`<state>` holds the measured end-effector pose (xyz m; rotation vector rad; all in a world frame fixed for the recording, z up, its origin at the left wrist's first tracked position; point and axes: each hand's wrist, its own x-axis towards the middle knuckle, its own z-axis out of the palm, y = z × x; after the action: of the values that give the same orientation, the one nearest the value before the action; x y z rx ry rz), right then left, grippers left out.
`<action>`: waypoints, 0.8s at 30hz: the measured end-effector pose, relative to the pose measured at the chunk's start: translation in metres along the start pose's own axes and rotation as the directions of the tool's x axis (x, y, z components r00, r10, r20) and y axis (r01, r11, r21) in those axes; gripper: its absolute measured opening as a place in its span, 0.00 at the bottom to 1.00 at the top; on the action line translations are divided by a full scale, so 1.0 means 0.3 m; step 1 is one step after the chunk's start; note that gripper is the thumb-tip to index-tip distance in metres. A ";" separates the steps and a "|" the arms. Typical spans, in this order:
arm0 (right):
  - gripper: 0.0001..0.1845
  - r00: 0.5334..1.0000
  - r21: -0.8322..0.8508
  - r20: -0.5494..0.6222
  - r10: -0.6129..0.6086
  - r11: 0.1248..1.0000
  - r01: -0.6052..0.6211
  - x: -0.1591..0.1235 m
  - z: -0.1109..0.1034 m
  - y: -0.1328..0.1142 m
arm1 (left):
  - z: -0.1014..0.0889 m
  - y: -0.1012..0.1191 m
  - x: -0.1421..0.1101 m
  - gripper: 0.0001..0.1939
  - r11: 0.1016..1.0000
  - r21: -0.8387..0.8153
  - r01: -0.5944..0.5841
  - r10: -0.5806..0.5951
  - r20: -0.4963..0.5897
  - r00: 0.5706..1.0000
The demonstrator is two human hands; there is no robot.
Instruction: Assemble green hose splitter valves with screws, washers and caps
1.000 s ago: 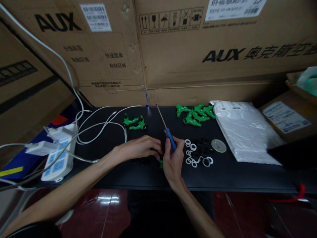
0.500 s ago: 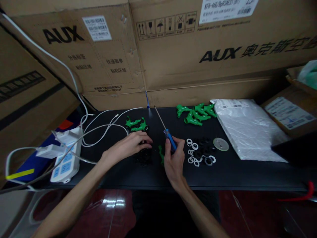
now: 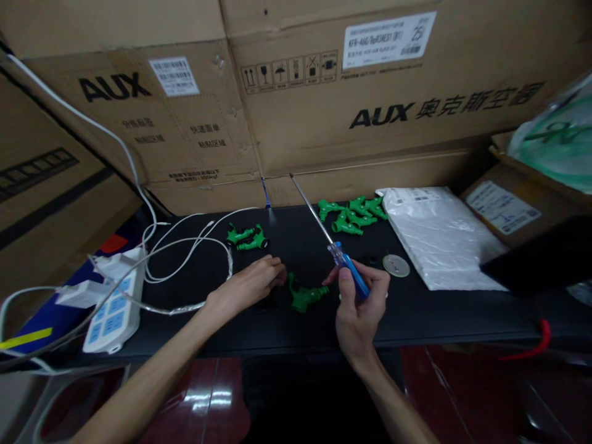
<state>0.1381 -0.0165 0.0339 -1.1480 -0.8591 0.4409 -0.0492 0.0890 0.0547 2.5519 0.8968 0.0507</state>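
My left hand covering small black parts near the tabletop's front edge, my right hand hiding the white rings, screwdriver handle end buried in my grip, power strip lettering too blurred to read

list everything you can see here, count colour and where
table: one, black, across the middle
cardboard boxes: several, brown, stacked behind the table
screwdriver: one, blue handle with metal shaft, in the right hand, tip pointing up and away
green fitting: one, on the table between the hands
green fittings pair: two, far left of centre
green fittings pile: several, at the back edge
round disc: one, silvery, right of the screwdriver
plastic bag: one, white, right side of the table
power strip: one, white and blue, left end
cables: several, white, left side
left hand: one, resting on the table by small black parts
right hand: one, gripping the screwdriver handle
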 end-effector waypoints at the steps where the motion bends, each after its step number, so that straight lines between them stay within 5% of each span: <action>1: 0.08 1.000 0.005 -0.012 -0.010 1.000 0.010 0.005 -0.014 -0.015 | 0.001 -0.003 -0.002 0.10 1.000 -0.009 0.006 -0.006 -0.009 1.000; 7: 0.07 1.000 0.029 -0.030 -0.010 1.000 0.011 0.003 -0.069 -0.054 | -0.009 -0.017 -0.026 0.11 0.984 -0.164 0.072 -0.101 -0.172 0.980; 13: 0.07 0.998 0.090 0.000 0.069 0.994 -0.068 -0.004 -0.087 -0.053 | 0.034 0.027 -0.042 0.14 0.921 -0.390 -0.011 -0.132 -0.339 0.931; 17: 0.07 0.994 0.125 0.030 0.102 0.987 -0.104 -0.001 -0.100 -0.050 | 0.070 0.047 -0.043 0.12 0.895 -0.446 0.015 -0.199 -0.370 0.907; 24: 0.08 0.992 0.145 0.022 0.124 0.981 -0.126 0.003 -0.122 -0.045 | 0.073 0.066 -0.038 0.10 0.894 -0.445 -0.047 -0.139 -0.376 0.916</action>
<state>0.1656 -0.0432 0.0413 -1.0676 -0.7554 0.6056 -0.0427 0.0597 0.0442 2.1116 0.9580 0.7077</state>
